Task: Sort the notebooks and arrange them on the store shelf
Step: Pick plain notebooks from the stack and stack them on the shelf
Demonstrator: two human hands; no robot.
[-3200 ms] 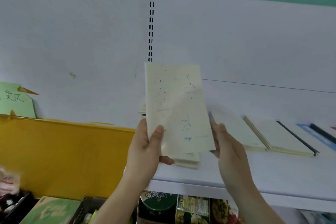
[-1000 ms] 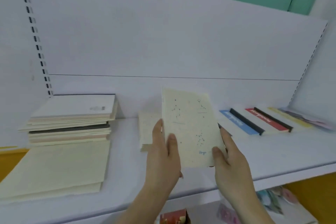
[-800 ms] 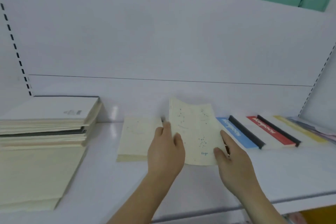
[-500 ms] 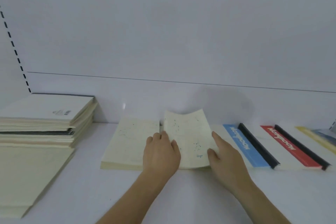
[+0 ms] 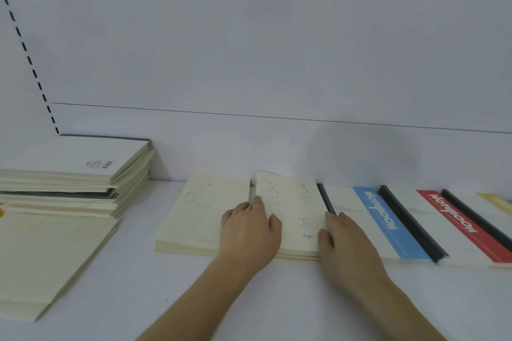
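A cream notebook with blue constellation dots [image 5: 293,202] lies on a low pile of the same notebooks on the white shelf [image 5: 277,299]. Its far left corner is slightly lifted. My left hand [image 5: 249,232] holds its left edge, thumb on the cover. My right hand [image 5: 346,246] rests along its right edge with straight fingers, thumb touching the cover. Just to the left, a second low pile of matching cream notebooks [image 5: 202,210] touches this one.
To the right lie a blue-striped notebook [image 5: 382,219] and a red-striped notebook [image 5: 454,219], each with a black spine, then a yellow one [image 5: 496,202]. At far left, a tall stack of mixed notebooks [image 5: 74,174] sits behind large cream notebooks [image 5: 47,252].
Both hands brought the dotted notebook down from upright in the air onto the pile beside the blue-striped notebook. The view swung right and closer to the shelf.
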